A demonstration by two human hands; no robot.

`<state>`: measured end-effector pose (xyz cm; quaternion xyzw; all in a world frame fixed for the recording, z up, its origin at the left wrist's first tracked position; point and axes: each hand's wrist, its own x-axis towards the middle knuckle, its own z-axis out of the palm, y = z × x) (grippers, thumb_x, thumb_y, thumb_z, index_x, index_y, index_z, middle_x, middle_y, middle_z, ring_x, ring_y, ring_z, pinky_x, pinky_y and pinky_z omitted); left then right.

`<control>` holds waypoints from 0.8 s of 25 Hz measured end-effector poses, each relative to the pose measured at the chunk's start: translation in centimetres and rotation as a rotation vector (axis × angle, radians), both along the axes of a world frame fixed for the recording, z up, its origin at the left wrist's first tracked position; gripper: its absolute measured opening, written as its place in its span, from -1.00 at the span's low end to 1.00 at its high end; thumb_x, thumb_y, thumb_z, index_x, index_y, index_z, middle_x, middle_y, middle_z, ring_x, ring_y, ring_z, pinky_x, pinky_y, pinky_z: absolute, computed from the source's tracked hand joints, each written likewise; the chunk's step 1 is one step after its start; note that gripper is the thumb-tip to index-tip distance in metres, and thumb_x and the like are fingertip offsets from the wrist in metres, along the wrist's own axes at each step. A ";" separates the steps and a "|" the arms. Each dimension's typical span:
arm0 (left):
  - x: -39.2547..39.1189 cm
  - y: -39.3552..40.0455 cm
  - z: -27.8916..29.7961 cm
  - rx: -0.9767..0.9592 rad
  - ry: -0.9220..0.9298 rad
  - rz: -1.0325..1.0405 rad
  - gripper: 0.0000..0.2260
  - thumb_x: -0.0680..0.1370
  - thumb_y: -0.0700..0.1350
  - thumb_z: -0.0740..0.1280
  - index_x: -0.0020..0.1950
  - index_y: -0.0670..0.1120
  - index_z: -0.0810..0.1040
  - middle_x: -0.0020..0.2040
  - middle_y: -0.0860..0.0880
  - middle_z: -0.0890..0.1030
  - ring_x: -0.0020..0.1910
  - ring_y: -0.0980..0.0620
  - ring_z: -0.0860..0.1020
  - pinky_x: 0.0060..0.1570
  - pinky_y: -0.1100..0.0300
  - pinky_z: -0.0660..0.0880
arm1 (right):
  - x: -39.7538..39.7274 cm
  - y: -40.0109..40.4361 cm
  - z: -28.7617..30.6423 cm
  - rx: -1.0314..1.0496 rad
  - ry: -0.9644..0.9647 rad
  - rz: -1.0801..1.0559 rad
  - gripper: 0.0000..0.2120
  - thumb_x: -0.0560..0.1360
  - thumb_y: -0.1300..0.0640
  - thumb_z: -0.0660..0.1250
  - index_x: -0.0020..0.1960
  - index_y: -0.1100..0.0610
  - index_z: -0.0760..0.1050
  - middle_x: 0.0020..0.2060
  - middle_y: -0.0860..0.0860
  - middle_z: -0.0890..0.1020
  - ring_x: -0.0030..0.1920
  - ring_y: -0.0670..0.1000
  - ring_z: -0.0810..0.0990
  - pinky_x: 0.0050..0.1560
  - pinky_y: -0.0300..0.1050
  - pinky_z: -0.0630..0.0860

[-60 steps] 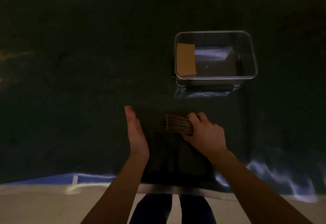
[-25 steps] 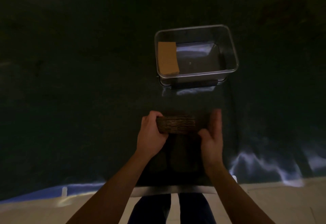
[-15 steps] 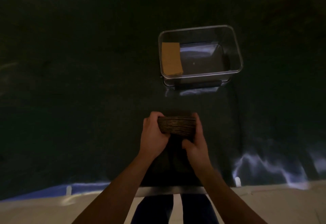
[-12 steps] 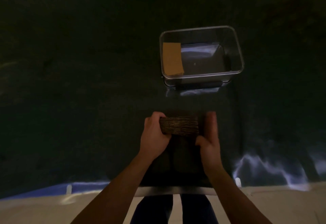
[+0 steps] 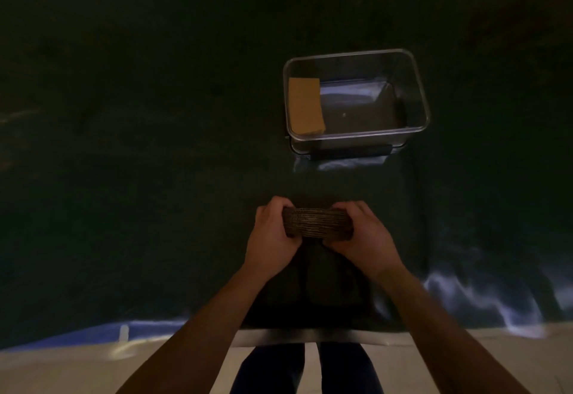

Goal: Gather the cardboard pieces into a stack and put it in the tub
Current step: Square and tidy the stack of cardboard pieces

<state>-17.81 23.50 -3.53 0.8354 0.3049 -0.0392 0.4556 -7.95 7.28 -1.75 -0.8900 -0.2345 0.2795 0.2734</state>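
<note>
A stack of cardboard pieces [image 5: 316,222] is held edge-on just above the dark table near its front edge. My left hand [image 5: 271,235] grips its left end and my right hand [image 5: 362,235] grips its right end, fingers curled over the top. Beyond the hands, at the upper right, stands a clear plastic tub [image 5: 415,83]. One tan cardboard piece [image 5: 305,105] lies flat at the tub's left side. The rest of the tub's floor shows only reflections.
The dark table top [image 5: 139,145] stretches far to the left and behind the tub. Its front edge [image 5: 310,334] runs just below my forearms, with a pale floor and my legs beneath it.
My right hand, open and flat against the stack's right end half a second ago, has closed around that end. The left hand's grip is unchanged and the stack stays in place.
</note>
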 end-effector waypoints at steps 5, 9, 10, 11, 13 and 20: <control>-0.3 2.4 0.2 0.033 0.016 -0.181 -0.58 0.36 -0.20 0.49 0.06 0.14 0.41 0.07 0.12 0.41 0.11 0.09 0.40 0.05 0.21 0.40 | 1.7 0.2 0.1 -0.175 -0.052 0.160 -0.50 0.31 -0.15 0.48 0.20 -0.17 0.41 0.08 -0.15 0.47 0.05 -0.05 0.56 0.04 -0.04 0.55; -0.1 3.3 0.6 0.050 0.081 -0.257 -0.60 0.37 -0.08 0.52 0.11 0.08 0.43 0.14 0.07 0.36 0.01 0.11 0.51 0.03 0.21 0.49 | 1.4 0.3 -0.3 -0.154 -0.069 0.183 -0.57 0.38 -0.20 0.40 0.19 -0.19 0.37 0.03 -0.16 0.60 0.02 -0.07 0.60 0.00 -0.06 0.55; 0.0 3.4 0.6 0.070 0.095 -0.268 -0.59 0.38 -0.05 0.52 0.12 0.08 0.42 0.14 0.07 0.38 0.01 0.11 0.51 0.02 0.19 0.50 | 1.5 0.4 -0.3 -0.154 -0.068 0.184 -0.59 0.38 -0.21 0.40 0.17 -0.19 0.37 0.00 -0.16 0.61 0.00 -0.06 0.61 -0.02 -0.08 0.54; -0.1 3.5 0.7 0.077 0.098 -0.271 -0.59 0.38 -0.05 0.52 0.13 0.09 0.42 0.13 0.07 0.43 0.02 0.11 0.52 0.03 0.17 0.50 | 1.7 0.4 -0.3 -0.155 -0.072 0.186 -0.59 0.38 -0.21 0.40 0.16 -0.18 0.37 -0.03 -0.17 0.62 -0.01 -0.06 0.62 -0.05 -0.11 0.52; -0.4 3.6 0.8 0.046 0.083 -0.252 -0.59 0.37 -0.06 0.53 0.11 0.11 0.43 0.08 0.10 0.51 0.04 0.14 0.53 0.06 0.16 0.52 | 1.8 0.3 0.0 -0.167 -0.071 0.192 -0.59 0.38 -0.20 0.41 0.15 -0.18 0.37 -0.09 -0.19 0.61 -0.03 -0.06 0.63 -0.08 -0.13 0.51; -1.2 3.9 1.5 0.035 -0.011 -0.195 -0.55 0.34 -0.08 0.57 0.11 0.15 0.44 0.06 0.17 0.54 0.05 0.23 0.54 0.08 0.25 0.51 | 1.6 -0.1 0.6 -0.102 -0.112 0.173 -0.48 0.36 -0.20 0.44 0.24 -0.19 0.33 0.01 -0.19 0.62 -0.02 -0.11 0.61 -0.03 -0.11 0.54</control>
